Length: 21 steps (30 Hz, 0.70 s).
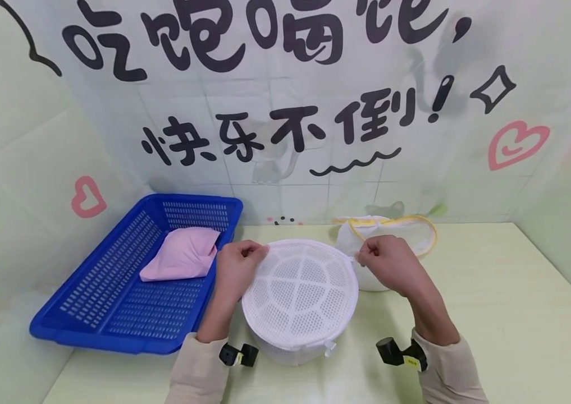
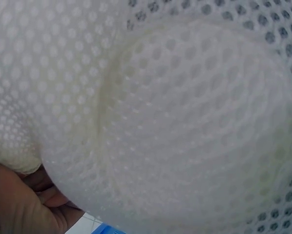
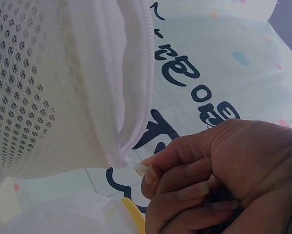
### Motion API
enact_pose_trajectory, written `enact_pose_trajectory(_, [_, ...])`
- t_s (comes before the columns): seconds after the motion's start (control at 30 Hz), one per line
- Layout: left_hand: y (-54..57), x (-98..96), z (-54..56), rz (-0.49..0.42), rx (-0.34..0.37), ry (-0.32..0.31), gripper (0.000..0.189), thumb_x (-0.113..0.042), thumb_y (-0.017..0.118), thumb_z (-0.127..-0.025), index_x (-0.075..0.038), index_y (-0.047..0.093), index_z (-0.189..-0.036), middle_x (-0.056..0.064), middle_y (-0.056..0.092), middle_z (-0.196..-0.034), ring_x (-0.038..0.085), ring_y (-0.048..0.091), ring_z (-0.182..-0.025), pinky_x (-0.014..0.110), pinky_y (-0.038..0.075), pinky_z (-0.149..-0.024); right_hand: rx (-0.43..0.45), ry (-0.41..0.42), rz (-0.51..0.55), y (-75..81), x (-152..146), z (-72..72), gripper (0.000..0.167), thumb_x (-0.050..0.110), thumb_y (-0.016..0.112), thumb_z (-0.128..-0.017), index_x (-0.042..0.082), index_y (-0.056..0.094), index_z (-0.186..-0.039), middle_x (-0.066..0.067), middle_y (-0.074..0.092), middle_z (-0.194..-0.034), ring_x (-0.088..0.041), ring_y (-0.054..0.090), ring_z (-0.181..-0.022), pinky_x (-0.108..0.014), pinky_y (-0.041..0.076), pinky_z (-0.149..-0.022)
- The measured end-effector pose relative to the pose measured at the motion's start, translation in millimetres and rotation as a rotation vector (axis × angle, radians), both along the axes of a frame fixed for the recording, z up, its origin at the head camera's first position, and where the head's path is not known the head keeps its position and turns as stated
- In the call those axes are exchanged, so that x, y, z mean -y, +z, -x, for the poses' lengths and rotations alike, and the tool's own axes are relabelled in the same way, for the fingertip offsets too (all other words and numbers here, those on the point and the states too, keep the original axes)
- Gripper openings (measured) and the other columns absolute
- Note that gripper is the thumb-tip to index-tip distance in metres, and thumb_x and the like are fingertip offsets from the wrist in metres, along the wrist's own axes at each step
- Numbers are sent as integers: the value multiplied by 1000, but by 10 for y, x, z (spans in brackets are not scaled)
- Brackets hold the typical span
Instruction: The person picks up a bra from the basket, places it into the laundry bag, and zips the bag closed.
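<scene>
A round white mesh laundry bag (image 1: 299, 293) stands on the table between both hands, its lid-like top facing up. At its upper left rim, my left hand (image 1: 237, 269) pinches the edge between thumb and fingers; in the left wrist view the mesh fills most of the picture beside the hand (image 2: 26, 200). On the opposite side, my right hand (image 1: 391, 264) pinches a small white zipper pull (image 3: 136, 166) between thumb and forefinger. The right wrist view shows the zipper (image 3: 148, 73) parted along the rim above that pull. A white tab (image 1: 330, 348) hangs at the near right rim.
A blue plastic basket (image 1: 151, 347) stands at the left, with a folded pink cloth (image 1: 181, 255) inside. Behind the right hand lies a white mesh bag with yellow trim (image 1: 429, 224). A printed sheet (image 1: 255, 202) covers the back wall.
</scene>
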<state>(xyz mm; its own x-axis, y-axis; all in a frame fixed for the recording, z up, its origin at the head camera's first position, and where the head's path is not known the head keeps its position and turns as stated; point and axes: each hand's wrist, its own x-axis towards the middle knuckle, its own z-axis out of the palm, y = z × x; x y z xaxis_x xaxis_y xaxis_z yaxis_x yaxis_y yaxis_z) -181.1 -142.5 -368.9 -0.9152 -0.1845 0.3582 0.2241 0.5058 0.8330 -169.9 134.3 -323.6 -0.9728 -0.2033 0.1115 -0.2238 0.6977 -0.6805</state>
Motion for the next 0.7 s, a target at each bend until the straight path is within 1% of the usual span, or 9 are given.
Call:
enact_pose_trajectory(0.17, [5, -15, 0, 1, -12, 10, 11, -10, 73, -81, -2, 74, -74, 1, 55, -58, 17, 48, -58, 29, 37, -54, 8, -4, -4, 7, -11, -11, 21, 6, 56, -83, 8, 54, -63, 2, 42, -57, -14, 37, -53, -30, 34, -53])
enact_pose_trajectory(0.43, [7, -21, -8, -1, -13, 33, 12, -11, 73, -82, -2, 74, -74, 1, 56, -58, 18, 49, -57, 30, 37, -54, 4, 4, -5, 13, -8, -12, 21, 5, 56, -83, 8, 54, -63, 2, 41, -57, -14, 37, -53, -30, 34, -53])
enact_pose_trajectory(0.7, [11, -22, -7, -5, -20, 39, 11, -10, 73, -81, -2, 74, -73, 1, 56, -58, 18, 49, -56, 29, 37, -53, 8, 8, -3, 28, -6, -16, 21, 5, 56, -83, 9, 53, -63, 2, 41, -57, -14, 37, -53, -30, 34, -53])
